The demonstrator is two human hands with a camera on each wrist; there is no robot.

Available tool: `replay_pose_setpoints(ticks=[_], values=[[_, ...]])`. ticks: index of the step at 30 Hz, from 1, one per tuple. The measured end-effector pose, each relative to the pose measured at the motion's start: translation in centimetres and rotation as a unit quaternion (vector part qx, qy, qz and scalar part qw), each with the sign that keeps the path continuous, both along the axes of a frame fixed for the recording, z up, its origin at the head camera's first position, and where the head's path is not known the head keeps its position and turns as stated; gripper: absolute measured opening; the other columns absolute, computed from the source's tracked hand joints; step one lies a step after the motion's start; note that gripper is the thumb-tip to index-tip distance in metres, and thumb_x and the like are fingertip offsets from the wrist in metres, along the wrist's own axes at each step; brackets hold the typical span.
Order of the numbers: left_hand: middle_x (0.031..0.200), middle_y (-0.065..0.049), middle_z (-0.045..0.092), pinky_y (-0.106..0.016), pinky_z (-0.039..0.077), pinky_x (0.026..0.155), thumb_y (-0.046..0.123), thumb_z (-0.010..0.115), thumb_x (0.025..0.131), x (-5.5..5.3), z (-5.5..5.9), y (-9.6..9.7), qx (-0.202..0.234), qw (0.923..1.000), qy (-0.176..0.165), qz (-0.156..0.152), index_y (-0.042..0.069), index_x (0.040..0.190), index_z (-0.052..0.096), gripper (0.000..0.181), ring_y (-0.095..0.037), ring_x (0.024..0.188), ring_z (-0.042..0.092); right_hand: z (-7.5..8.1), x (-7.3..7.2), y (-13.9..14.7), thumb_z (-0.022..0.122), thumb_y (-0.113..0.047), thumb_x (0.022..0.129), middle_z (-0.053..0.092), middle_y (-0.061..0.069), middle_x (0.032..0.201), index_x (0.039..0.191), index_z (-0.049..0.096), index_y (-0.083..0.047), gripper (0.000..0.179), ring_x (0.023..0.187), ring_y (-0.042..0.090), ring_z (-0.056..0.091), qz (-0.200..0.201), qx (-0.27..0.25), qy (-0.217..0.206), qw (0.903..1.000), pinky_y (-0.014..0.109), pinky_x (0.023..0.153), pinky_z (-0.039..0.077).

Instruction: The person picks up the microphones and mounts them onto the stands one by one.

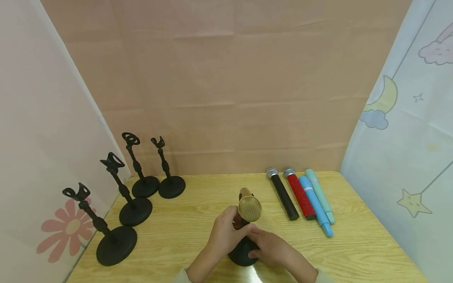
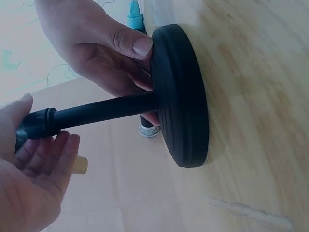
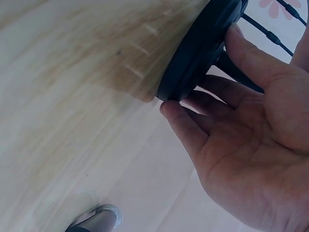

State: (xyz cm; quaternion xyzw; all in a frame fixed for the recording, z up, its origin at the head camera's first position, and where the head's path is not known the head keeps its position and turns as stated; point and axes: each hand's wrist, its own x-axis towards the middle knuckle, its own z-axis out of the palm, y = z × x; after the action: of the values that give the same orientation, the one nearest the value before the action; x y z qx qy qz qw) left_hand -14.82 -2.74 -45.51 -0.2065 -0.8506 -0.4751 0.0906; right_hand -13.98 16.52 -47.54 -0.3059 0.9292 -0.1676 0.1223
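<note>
A gold microphone (image 1: 249, 208) sits in the top of a black microphone stand (image 1: 242, 253) in front of me, its mesh head facing my side. With curled fingers my left hand (image 1: 225, 230) grips the upper pole by the collar, as the left wrist view shows. My right hand (image 1: 270, 247) holds the round base (image 3: 198, 53) by its edge, thumb on the upper face and fingertips at the rim. The base is right at the tabletop, and the pole (image 2: 106, 111) rises from its middle.
Several black microphone stands (image 1: 136, 211) without microphones line the table's left side. At the back right lie a black microphone (image 1: 284, 196), a red microphone (image 1: 300, 194), a blue microphone-shaped stick (image 1: 316, 206) and a mint one (image 1: 320, 196). Walls enclose the wooden table (image 1: 198, 212).
</note>
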Motion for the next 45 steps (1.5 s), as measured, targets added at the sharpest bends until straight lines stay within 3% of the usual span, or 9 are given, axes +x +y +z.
replay_pose_setpoints(ticks=[7, 12, 16, 21, 26, 31, 40, 42, 45], values=[[0.102, 0.002, 0.070, -0.022, 0.057, 0.082, 0.024, 0.076, 0.092, -0.1, 0.0, -0.6, 0.013, 0.9970, 0.041, -0.064, 0.014, 0.108, 0.067, 0.021, -0.010, 0.096, 0.068, 0.0, -0.1, 0.0, 0.074, -0.034, 0.091, 0.051, 0.010, 0.151, 0.142, 0.057, -0.004, 0.061, 0.132, 0.032, 0.055, 0.002, 0.005, 0.001, 1.0000, 0.046, 0.104, 0.049], [0.120, -0.002, 0.070, -0.025, 0.055, 0.093, 0.022, 0.060, 0.102, -0.4, 0.2, -1.3, 0.015, 0.9889, -0.016, -0.147, 0.013, 0.123, 0.064, 0.023, -0.013, 0.111, 0.067, 0.1, -0.2, 0.0, 0.075, -0.033, 0.091, 0.050, 0.011, 0.151, 0.142, 0.057, -0.003, 0.062, 0.133, 0.033, 0.054, 0.003, 0.011, 0.001, 0.9999, 0.047, 0.105, 0.048], [0.123, -0.004, 0.068, -0.029, 0.053, 0.098, 0.024, 0.056, 0.104, -0.7, 0.5, -1.6, 0.020, 0.9822, -0.056, -0.178, 0.011, 0.128, 0.061, 0.027, -0.016, 0.115, 0.065, 0.1, -0.2, -0.1, 0.075, -0.032, 0.091, 0.049, 0.014, 0.152, 0.144, 0.055, -0.002, 0.064, 0.135, 0.036, 0.052, 0.001, 0.008, -0.002, 1.0000, 0.048, 0.105, 0.047], [0.118, 0.001, 0.065, -0.029, 0.054, 0.096, 0.033, 0.070, 0.097, -0.8, 0.4, -1.6, 0.036, 0.9871, -0.074, -0.138, 0.013, 0.125, 0.060, 0.036, -0.014, 0.111, 0.063, 0.2, -0.2, -0.2, 0.075, -0.032, 0.090, 0.051, 0.016, 0.150, 0.147, 0.053, -0.005, 0.066, 0.134, 0.036, 0.053, -0.006, 0.003, -0.008, 0.9999, 0.050, 0.105, 0.047], [0.112, 0.005, 0.068, -0.028, 0.056, 0.091, 0.034, 0.074, 0.091, -0.8, 0.3, -1.3, 0.039, 0.9932, -0.040, -0.102, 0.017, 0.119, 0.066, 0.033, -0.009, 0.103, 0.066, 0.3, -0.4, -0.3, 0.075, -0.032, 0.090, 0.052, 0.012, 0.149, 0.139, 0.059, -0.004, 0.059, 0.133, 0.032, 0.055, 0.006, 0.011, 0.003, 0.9999, 0.047, 0.104, 0.049], [0.106, 0.004, 0.072, -0.026, 0.056, 0.089, 0.028, 0.075, 0.090, -0.9, 0.4, -1.3, 0.047, 0.9918, -0.029, -0.115, 0.016, 0.114, 0.071, 0.027, -0.007, 0.099, 0.068, 0.3, -0.4, -0.2, 0.076, -0.033, 0.090, 0.052, 0.011, 0.149, 0.133, 0.061, -0.005, 0.054, 0.130, 0.032, 0.057, 0.004, 0.014, 0.000, 0.9999, 0.047, 0.101, 0.051], [0.109, -0.003, 0.074, -0.022, 0.056, 0.088, 0.016, 0.074, 0.092, -1.7, 0.0, -1.7, 0.087, 0.9769, -0.074, -0.181, 0.009, 0.112, 0.072, 0.022, -0.009, 0.103, 0.068, 0.2, -0.2, -0.1, 0.074, -0.035, 0.091, 0.050, 0.016, 0.151, 0.142, 0.056, 0.000, 0.064, 0.135, 0.037, 0.051, -0.015, 0.019, -0.025, 0.9994, 0.051, 0.106, 0.046], [0.111, -0.003, 0.074, -0.023, 0.055, 0.090, 0.017, 0.072, 0.093, -1.7, 0.0, -1.8, 0.079, 0.9759, -0.077, -0.188, 0.009, 0.113, 0.072, 0.022, -0.009, 0.106, 0.068, 0.3, -0.1, -0.1, 0.074, -0.035, 0.091, 0.050, 0.018, 0.150, 0.143, 0.055, 0.001, 0.065, 0.136, 0.037, 0.051, -0.016, 0.017, -0.026, 0.9994, 0.051, 0.106, 0.046], [0.114, 0.001, 0.073, -0.024, 0.054, 0.094, 0.022, 0.070, 0.095, -1.6, 0.0, -2.0, 0.039, 0.9807, -0.062, -0.181, 0.012, 0.116, 0.072, 0.024, -0.009, 0.109, 0.067, 0.2, 0.0, 0.0, 0.074, -0.034, 0.091, 0.050, 0.020, 0.150, 0.143, 0.055, 0.002, 0.065, 0.135, 0.039, 0.051, -0.018, 0.007, -0.024, 0.9995, 0.052, 0.106, 0.046]])
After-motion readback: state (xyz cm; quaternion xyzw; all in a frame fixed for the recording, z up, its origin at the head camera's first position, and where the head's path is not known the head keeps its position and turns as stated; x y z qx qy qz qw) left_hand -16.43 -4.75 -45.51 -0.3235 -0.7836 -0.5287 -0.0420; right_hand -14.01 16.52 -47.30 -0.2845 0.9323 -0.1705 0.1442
